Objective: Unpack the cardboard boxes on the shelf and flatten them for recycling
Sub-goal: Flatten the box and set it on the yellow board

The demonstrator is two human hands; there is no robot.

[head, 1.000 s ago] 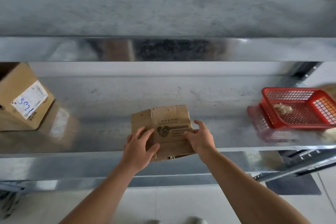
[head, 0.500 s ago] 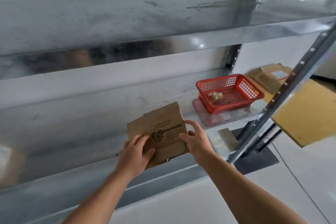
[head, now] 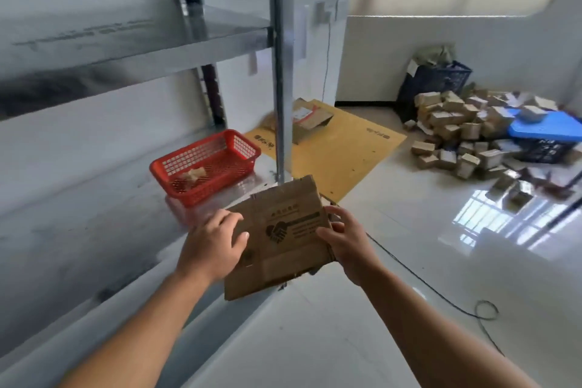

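left hand (head: 214, 242) grips the left edge of the flattened cardboard box (head: 283, 249), fingers curled onto its printed face, and right hand (head: 348, 244) pinches the right edge, thumb on the face and fingers wrapped behind. the box is held in the air, tilted, face toward the camera, over the front lip of the metal shelf (head: 78, 230) at that shelf's right end; its lower corner hangs past the lip above the floor, and its top edge comes near the steel upright (head: 282, 88), whether touching i cannot tell. right of the upright the glossy floor (head: 409, 261) lies open, crossed by a thin dark cable (head: 441, 292) that ends in a loop. on the shelf, just behind the left hand, sits a red mesh basket (head: 157, 168) with a small pale scrap (head: 194, 174) in it. beyond the upright a large yellow-brown cardboard sheet (head: 346, 151) lies flat on the floor with an opened carton (head: 310, 120) on it. farther right a heap of small boxes (head: 456, 132) spreads by a dark crate (head: 434, 82) and a blue lid (head: 544, 131). both bare forearms reach forward from the bottom of the view, wrists about level, the hands at opposite sides of the box
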